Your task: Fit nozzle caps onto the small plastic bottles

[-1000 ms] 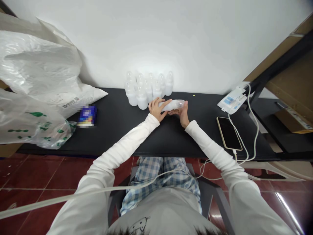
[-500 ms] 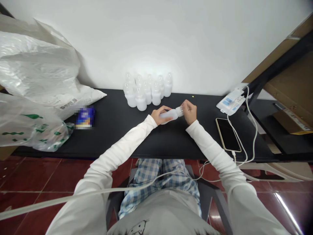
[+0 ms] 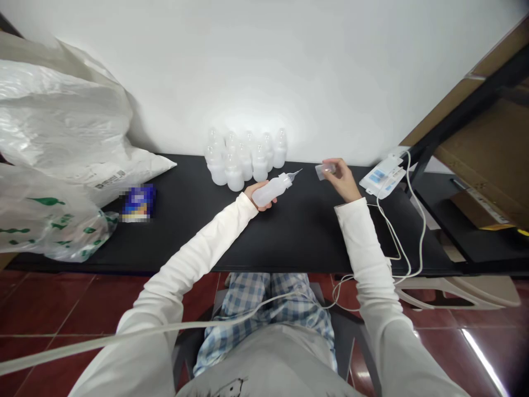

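Observation:
A translucent white squeeze bottle [image 3: 268,192] lies tilted in my left hand [image 3: 253,193], whose fingers wrap round it from below. Its neck points right and ends in a thin clear pointed nozzle [image 3: 294,175], uncovered. Off to the right, my right hand [image 3: 344,179] pinches a clear plastic cap [image 3: 324,170] between thumb and fingers, apart from the bottle. Behind my left hand, several similar bottles [image 3: 235,173] stand upright in a close group against the wall, each with a clear domed cap on top.
White plastic bags [image 3: 66,138] and a blurred blue packet [image 3: 139,203] occupy the left of the black table [image 3: 289,242]. On the right lie a phone [image 3: 382,231], a white power strip [image 3: 382,176] and loose cables [image 3: 420,220]. One cable crosses my lap.
My right hand has pulled the clear cap off the bottle and moved right with it, baring the nozzle. The left hand has turned palm up, still holding the bottle.

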{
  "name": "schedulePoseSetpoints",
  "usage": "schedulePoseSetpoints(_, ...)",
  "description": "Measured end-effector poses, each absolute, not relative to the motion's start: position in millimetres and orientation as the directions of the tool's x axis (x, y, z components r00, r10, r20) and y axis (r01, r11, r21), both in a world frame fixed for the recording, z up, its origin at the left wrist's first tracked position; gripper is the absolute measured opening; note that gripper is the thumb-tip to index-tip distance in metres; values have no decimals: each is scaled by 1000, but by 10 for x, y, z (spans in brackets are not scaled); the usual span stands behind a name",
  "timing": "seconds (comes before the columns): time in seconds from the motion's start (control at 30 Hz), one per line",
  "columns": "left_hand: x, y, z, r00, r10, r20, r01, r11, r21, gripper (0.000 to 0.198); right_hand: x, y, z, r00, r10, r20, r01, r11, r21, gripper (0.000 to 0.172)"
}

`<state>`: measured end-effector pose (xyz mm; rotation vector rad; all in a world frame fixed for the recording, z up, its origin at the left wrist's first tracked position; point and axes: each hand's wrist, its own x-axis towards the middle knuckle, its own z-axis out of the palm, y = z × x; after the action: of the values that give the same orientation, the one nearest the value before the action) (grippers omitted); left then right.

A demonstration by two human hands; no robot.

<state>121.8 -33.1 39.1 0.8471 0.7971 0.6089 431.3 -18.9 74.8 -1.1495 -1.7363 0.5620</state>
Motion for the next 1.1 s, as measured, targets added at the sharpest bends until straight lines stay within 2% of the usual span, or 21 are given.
schedulePoseSetpoints(0.1,1273,-365,340,548,790,-274,-153,417,896,66,4440,-148,610,-102,964,245,794,228,-563,31)
schedulePoseSetpoints(0.17,1322,-399,306,490,856,-165,-115,252,961,70,4406,-183,576,-33,986,161,910,96,-404,28)
schedulePoseSetpoints(0.2,1349,-422,289,439,894,-86,-72,131,989,71,4352,-216,587,-2,981,192,929,73,-363,27)
schedulePoseSetpoints(0.27,1405,-479,257,321,938,129,79,-162,984,71,4187,-300,652,15,926,377,917,138,-375,28)
schedulePoseSetpoints(0.3,1431,-510,243,276,929,247,182,-303,936,68,4084,-345,695,14,875,483,887,213,-411,30)
schedulePoseSetpoints(0.37,1472,-564,222,239,862,447,394,-507,767,61,3862,-427,761,2,782,624,791,380,-480,43)
schedulePoseSetpoints(0.43,1497,-597,214,255,794,552,558,-587,587,52,3657,-486,767,-75,744,664,752,479,-452,54)
schedulePoseSetpoints(0.5,1505,-607,218,269,750,604,649,-604,461,44,3508,-515,706,-164,751,640,793,487,-367,54)
schedulePoseSetpoints(0.6,1513,-619,257,312,704,638,665,-641,383,45,3432,-507,566,-173,784,596,841,432,-325,62)
schedulePoseSetpoints(0.7,1551,-668,335,347,708,615,592,-674,442,56,3509,-481,480,-141,791,595,836,417,-356,75)
schedulePoseSetpoints(0.8,1613,-721,429,324,823,466,462,-568,681,63,3645,-467,473,-200,764,614,823,471,-317,78)
schedulePoseSetpoints(0.83,1629,-728,458,341,874,345,388,-466,795,64,3689,-466,479,-234,751,618,813,499,-298,78)
schedulePoseSetpoints(0.9,1641,-722,506,474,880,10,222,-131,966,68,3763,-465,489,-308,728,612,784,559,-270,78)
schedulePoseSetpoints(0.93,1634,-712,525,565,812,-144,158,65,985,71,3791,-466,492,-345,719,603,769,585,-258,80)
schedulePoseSetpoints(1.0,1598,-684,557,699,632,-335,102,375,921,77,3826,-469,495,-409,707,576,746,623,-235,84)
schedulePoseSetpoints(1.1,1506,-634,594,732,499,-463,120,575,809,75,3827,-480,505,-470,701,536,730,650,-210,88)
